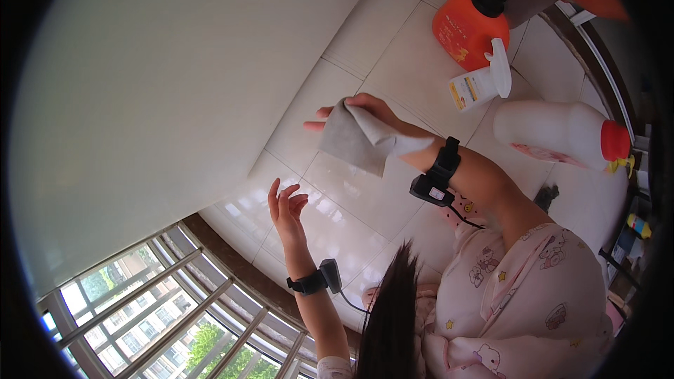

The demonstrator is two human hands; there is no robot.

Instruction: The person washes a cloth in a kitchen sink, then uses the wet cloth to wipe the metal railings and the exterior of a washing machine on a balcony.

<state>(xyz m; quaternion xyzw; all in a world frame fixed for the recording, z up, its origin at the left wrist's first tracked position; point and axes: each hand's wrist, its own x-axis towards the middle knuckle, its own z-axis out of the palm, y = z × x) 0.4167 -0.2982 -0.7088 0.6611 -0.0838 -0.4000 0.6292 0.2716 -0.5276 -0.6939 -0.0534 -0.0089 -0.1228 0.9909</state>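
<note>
In my right hand (373, 109) is a thin grey cloth (354, 139), gripped near its top edge so that most of it hangs down. Two fingertips stick out past its left side, and one loose corner trails along my wrist. My left hand (289, 209) is empty, raised with its fingers apart and loosely curled. Both hands are near a large, smooth, pale upright surface (174, 79); I see a gap between it and the cloth, but cannot tell how wide. A black strapped device sits on each forearm.
On the tiled floor (347, 210) at right are an orange jug with a black cap (463, 29), a white spray bottle (476, 87) and a large white bottle with a red collar (553, 131). A barred window (174, 305) lies at lower left. Dark hair (392, 316) hangs into view.
</note>
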